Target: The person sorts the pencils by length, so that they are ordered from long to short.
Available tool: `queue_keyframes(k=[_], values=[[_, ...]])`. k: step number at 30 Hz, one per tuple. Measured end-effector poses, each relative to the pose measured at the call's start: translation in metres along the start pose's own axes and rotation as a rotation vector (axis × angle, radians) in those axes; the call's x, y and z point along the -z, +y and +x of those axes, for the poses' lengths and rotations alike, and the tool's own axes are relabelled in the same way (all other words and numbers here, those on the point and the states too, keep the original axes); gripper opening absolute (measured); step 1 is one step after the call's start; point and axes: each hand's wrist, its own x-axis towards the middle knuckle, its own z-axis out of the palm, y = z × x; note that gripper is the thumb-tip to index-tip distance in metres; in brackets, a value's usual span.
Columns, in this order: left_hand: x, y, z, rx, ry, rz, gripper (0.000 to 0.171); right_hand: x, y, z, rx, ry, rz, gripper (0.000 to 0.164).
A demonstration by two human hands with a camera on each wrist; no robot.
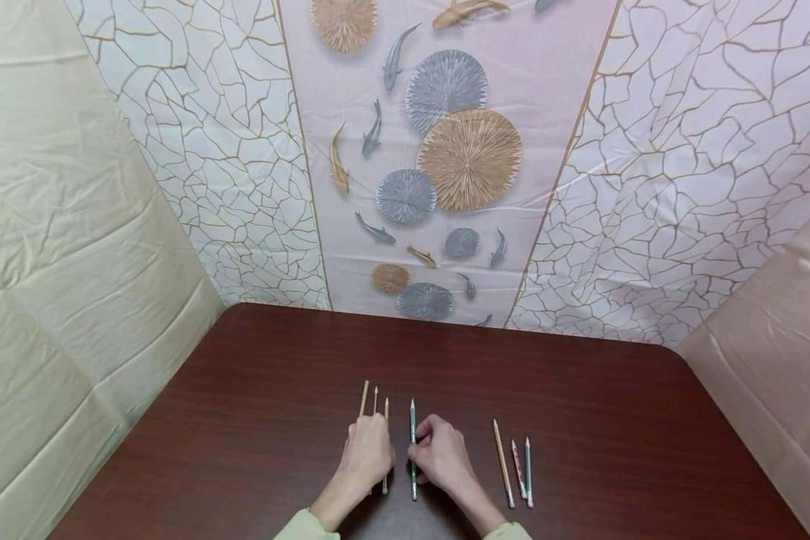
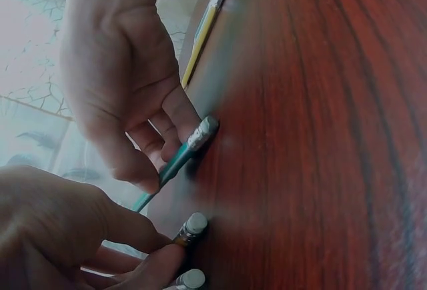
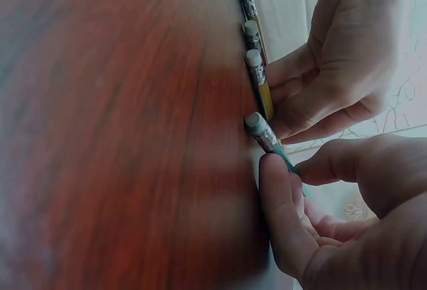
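Note:
My right hand (image 1: 442, 455) pinches a green pencil (image 1: 413, 420) between thumb and fingers, its sharpened tip pointing away and its eraser end near me. To its left, my left hand (image 1: 367, 450) lies over three pencils side by side. Its thumb and a finger close around the yellow pencil (image 3: 264, 95) nearest the green one, just past the metal band. Beyond that, a thin pencil (image 1: 376, 396) and a tan pencil (image 1: 364, 399) stick out past the knuckles, their middles hidden under the hand. Their eraser ends line up in the right wrist view.
Right of my hands lie a yellow pencil (image 1: 502, 461), a pink-and-white patterned pencil (image 1: 518, 469) and a teal pencil (image 1: 529, 472). All rest on the dark reddish-brown table (image 1: 277, 360). Patterned cloth (image 1: 472, 150) hangs behind its far edge.

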Motion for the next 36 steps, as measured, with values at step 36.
queue_keyframes(k=[36], values=[[0.001, -0.002, 0.001, -0.04, 0.023, 0.051, 0.019, -0.016, -0.011, 0.013, 0.031, 0.012, -0.162, 0.013]])
